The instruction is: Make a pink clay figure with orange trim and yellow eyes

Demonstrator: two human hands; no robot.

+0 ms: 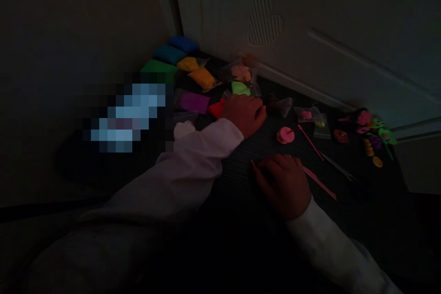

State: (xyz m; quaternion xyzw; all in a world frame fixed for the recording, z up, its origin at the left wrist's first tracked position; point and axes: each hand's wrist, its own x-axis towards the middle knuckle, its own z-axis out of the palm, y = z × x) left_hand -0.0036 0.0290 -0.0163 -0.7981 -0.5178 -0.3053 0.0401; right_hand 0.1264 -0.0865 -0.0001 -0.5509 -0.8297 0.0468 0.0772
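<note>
1. My left hand (243, 117) is curled, knuckles up, by the red packet (217, 109) and the light green packet (240, 88); I cannot tell whether its fingers grip anything.
2. My right hand (284, 186) is nearly closed, low over the tabletop (237, 165), pinching a thin orange piece (253, 163) whose tip pokes out by the thumb.
3. The pink round piece (285, 135) sits between and beyond my hands, a small brownish bit on its top. It looks shaped already, as do the coloured pieces (374, 131) grouped at the far right.
4. The pink strip (320, 183) lies flat beside my right hand, loose from the round piece. The pink stick (310, 142) and the scissors (337, 166) lie beyond it, neither in my grip.
5. Plenty of material looks unused: blue (183, 44), green (158, 70), orange (202, 78) and purple (194, 102) packets are plump. Small clear bags (312, 117) hold pink and yellow-green lumps.
6. The tabletop is dark and fine-grained, set against a pale panel (223, 18) with a ribbed heart (264, 18). The room is very dim; a bright patch at left is blurred out.
</note>
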